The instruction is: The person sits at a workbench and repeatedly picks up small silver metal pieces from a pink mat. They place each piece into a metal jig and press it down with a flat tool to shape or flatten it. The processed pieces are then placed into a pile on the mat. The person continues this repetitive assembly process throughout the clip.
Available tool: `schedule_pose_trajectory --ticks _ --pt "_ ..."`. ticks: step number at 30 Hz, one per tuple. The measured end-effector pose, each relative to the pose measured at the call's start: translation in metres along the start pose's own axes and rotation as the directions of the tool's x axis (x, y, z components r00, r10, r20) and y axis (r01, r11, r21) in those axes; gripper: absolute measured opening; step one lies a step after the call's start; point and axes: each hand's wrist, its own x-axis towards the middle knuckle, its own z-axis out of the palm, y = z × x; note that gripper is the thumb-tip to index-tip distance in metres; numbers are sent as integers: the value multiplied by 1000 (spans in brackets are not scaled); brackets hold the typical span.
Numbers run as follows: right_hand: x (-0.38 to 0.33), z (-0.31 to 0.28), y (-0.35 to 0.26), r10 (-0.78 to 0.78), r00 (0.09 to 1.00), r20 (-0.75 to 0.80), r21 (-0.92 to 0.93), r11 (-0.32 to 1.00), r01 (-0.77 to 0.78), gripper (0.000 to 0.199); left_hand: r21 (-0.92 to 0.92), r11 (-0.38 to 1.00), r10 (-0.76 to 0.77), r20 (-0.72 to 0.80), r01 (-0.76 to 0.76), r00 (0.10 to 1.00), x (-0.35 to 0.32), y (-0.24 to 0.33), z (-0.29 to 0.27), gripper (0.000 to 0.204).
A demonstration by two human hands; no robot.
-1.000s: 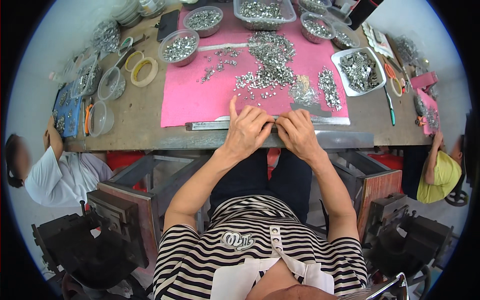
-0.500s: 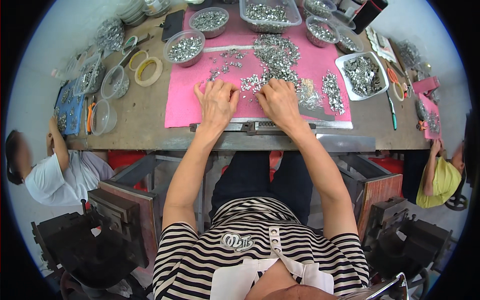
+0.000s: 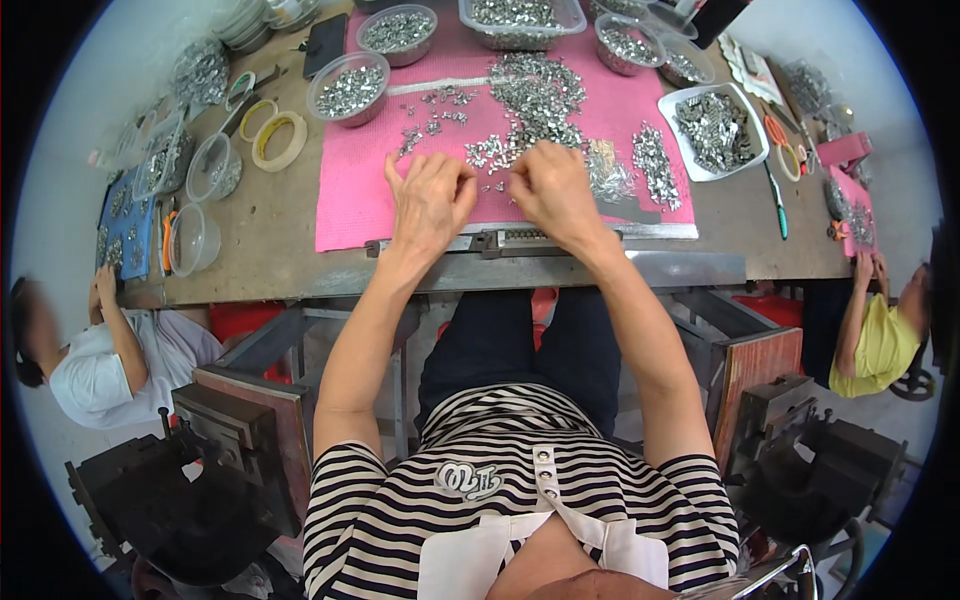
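Note:
My left hand (image 3: 430,200) and my right hand (image 3: 553,192) rest side by side on a pink mat (image 3: 350,190), at the near edge of a heap of small silver metal parts (image 3: 535,100). The fingertips of both hands curl into the loose parts between them; what they pinch is too small to tell. A narrow metal rail (image 3: 520,238) lies along the mat's near edge, just under my wrists. Another row of parts (image 3: 655,165) lies to the right of my right hand.
Clear bowls of parts (image 3: 348,88) and a white tray (image 3: 715,130) ring the mat. Tape rolls (image 3: 280,140) and an empty tub (image 3: 195,240) stand at left, scissors (image 3: 780,135) at right. Two seated people work at the table ends. Dark press machines (image 3: 240,440) flank my legs.
Both hands moved away from the metal rail at the table edge, reaching forward onto the mat, and now draw together at the heap of parts.

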Motion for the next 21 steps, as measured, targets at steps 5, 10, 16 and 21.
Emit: schedule_pose_trajectory --ticks 5,10,16,21 --pt "-37 -51 11 140 985 97 264 951 -161 10 -214 973 104 84 -84 991 -13 48 2 8" --pt "-70 -61 3 2 996 87 159 987 -16 15 -257 951 199 94 -169 975 -23 64 19 12" --pt "-77 -58 0 -81 996 30 43 996 79 15 -200 962 212 121 -185 970 -22 71 25 12" --pt "-85 -65 6 32 999 -37 166 986 -25 14 -275 952 160 79 -133 984 -24 66 21 9"
